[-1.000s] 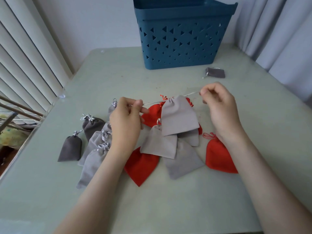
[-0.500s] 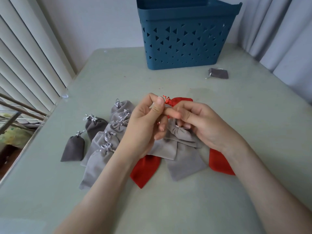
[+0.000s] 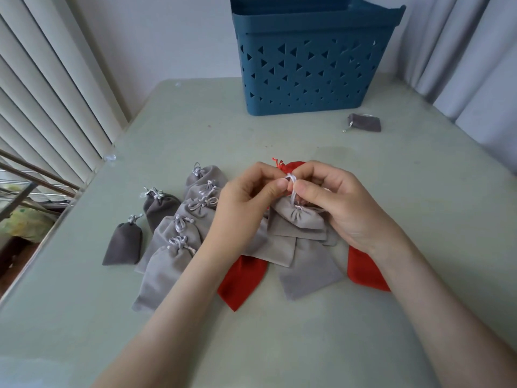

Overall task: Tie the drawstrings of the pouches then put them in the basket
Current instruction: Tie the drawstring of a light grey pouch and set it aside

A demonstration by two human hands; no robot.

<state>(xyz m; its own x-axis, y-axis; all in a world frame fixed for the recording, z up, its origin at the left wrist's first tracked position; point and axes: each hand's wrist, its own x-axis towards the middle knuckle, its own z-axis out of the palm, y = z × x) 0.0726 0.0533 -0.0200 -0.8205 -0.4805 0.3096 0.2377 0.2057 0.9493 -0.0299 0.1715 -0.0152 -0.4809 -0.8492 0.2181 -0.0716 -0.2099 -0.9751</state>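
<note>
Pale-green table (image 3: 419, 225), blue basket (image 3: 310, 88), white blinds (image 3: 47, 102)

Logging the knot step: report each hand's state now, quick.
Left hand: pinching the pale grey drawstring of the light grey velvet pouch.
Right hand: pinching the same drawstring.

Two hands meet fingertip to fingertip, bare forearms angled inward.
The left hand (image 3: 246, 198) and right hand (image 3: 337, 204) each pinch the pale drawstring (image 3: 293, 196) between thumb and curled forefinger, thumbs almost touching.
</note>
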